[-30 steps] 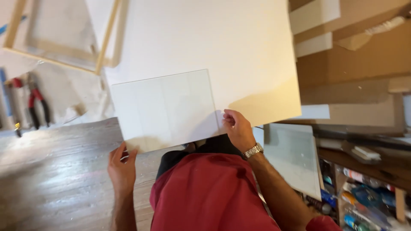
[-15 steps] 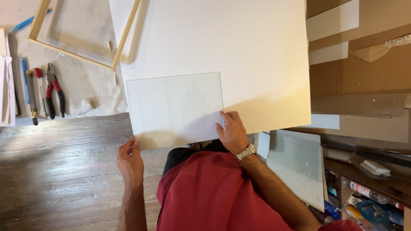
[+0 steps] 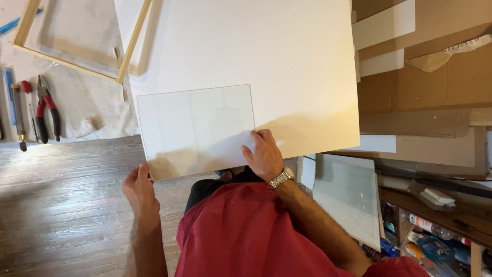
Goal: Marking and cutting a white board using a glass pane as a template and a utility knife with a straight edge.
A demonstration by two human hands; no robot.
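Big white board [image 3: 266,56] fills upper centre of frame, lying flat as a work surface, its lower edge overhanging the wooden floor [image 3: 56,215] at lower left; cardboard sheets [image 3: 435,87] stacked at upper right, brown with white strips and a torn tape label, text not read; clear glass pane [image 3: 197,131] sits centre frame on the board, its lower left corner hanging past the board edge, probably so it can be gripped from below; second pane [image 3: 348,197] leans at lower right beside shelf clutter of bottles and tubes, blue and white, too small to tell; pale wooden frame [image 3: 77,46] upper left on a dust sheet; red-handled pliers [image 3: 48,110] far left; right hand [image 3: 264,154] pressed flat on the pane's lower right corner, fingers spread, steadying it; left hand [image 3: 138,187] curled, pinching the pane's lower left corner
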